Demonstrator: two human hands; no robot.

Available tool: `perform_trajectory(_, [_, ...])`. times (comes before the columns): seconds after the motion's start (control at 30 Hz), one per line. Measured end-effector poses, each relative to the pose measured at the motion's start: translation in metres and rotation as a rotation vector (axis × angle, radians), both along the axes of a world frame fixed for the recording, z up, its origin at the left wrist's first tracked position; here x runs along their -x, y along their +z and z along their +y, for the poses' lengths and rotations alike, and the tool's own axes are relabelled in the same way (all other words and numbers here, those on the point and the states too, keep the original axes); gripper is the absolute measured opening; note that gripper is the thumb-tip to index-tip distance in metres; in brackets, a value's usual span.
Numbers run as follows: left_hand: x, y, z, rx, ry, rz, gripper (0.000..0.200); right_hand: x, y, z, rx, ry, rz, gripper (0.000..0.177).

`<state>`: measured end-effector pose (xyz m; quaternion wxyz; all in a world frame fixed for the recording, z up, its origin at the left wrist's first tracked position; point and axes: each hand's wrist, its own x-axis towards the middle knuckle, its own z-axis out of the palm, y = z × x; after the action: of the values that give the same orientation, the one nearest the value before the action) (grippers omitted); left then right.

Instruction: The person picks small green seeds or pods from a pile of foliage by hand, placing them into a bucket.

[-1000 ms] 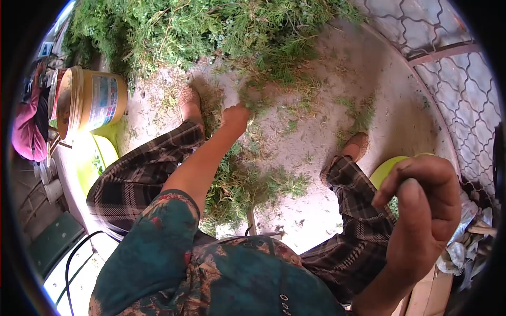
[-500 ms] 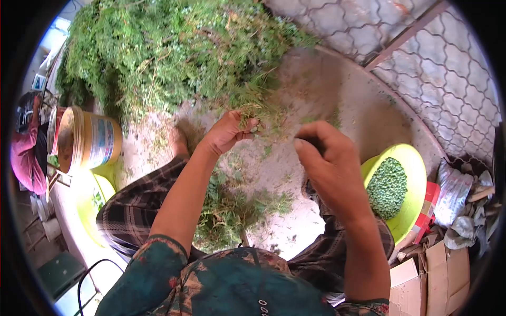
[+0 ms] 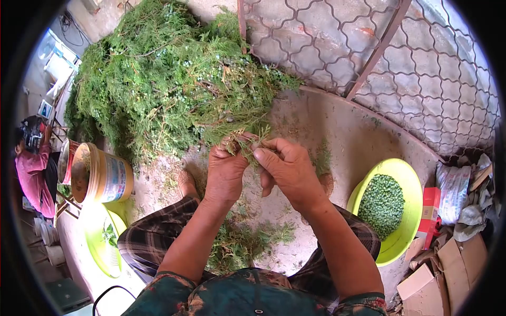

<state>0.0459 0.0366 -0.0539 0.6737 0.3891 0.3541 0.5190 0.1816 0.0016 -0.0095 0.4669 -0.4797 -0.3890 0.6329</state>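
Observation:
A leafy evergreen sprig (image 3: 246,147) is held in front of me, its stems closed in my left hand (image 3: 225,171). From the other side, my right hand (image 3: 289,169) pinches the sprig's tip between thumb and forefinger; whether a berry is between them is too small to make out. Just beyond both hands rises a large heap of cut evergreen branches (image 3: 158,89) dotted with pale blue-green berries. Loose green clippings (image 3: 237,245) lie on the floor between my legs. By my right knee, a tilted yellow-green basin (image 3: 415,210) holds many small green berries (image 3: 381,205).
A yellowish bucket (image 3: 115,178) and another lime basin (image 3: 97,247) stand to my left. Farther left sits a person in a pink top (image 3: 34,176). A wire-mesh panel (image 3: 369,73) borders the right, with cardboard (image 3: 424,289) and a red box (image 3: 429,205) below it.
My right hand has come left and away from the basin side to meet my left hand at the sprig, its fingers closing on it. The view has shifted slightly.

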Motion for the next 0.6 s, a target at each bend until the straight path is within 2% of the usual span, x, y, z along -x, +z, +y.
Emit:
perform_trajectory(0.07, [0.005, -0.005, 0.002, 0.04, 0.049, -0.074, 0.019, 0.002, -0.005, -0.001, -0.038, 0.002, -0.022, 0.026])
perform_trajectory(0.13, [0.016, -0.007, 0.013, 0.305, -0.078, -0.286, 0.021, 0.004, -0.007, -0.004, -0.073, 0.006, -0.043, 0.024])
perform_trajectory(0.23, [0.009, 0.018, 0.01, 0.384, -0.057, -0.249, 0.026, 0.005, -0.003, -0.006, -0.056, 0.042, 0.033, 0.017])
perform_trajectory(0.27, [0.009, 0.021, 0.011, 0.381, -0.059, -0.245, 0.026, 0.001, -0.003, -0.005, 0.022, -0.052, 0.171, 0.016])
perform_trajectory(0.33, [0.008, 0.023, 0.008, 0.027, -0.11, 0.067, 0.03, -0.009, -0.001, -0.002, 0.129, -0.191, 0.394, 0.015])
perform_trajectory(0.47, [0.013, 0.017, 0.005, -0.12, -0.213, 0.227, 0.031, -0.016, 0.008, 0.0, 0.137, -0.285, 0.434, 0.016])
perform_trajectory(0.53, [0.013, 0.016, 0.0, -0.176, -0.306, 0.344, 0.033, -0.018, 0.004, -0.002, 0.052, -0.186, 0.232, 0.021])
perform_trajectory(0.57, [0.012, 0.013, -0.002, -0.177, -0.311, 0.343, 0.033, -0.014, 0.001, -0.001, 0.052, -0.19, 0.232, 0.021])
perform_trajectory(0.6, [0.01, 0.01, -0.005, -0.225, -0.284, 0.357, 0.032, -0.007, -0.002, 0.0, -0.221, -0.252, -0.105, 0.024])
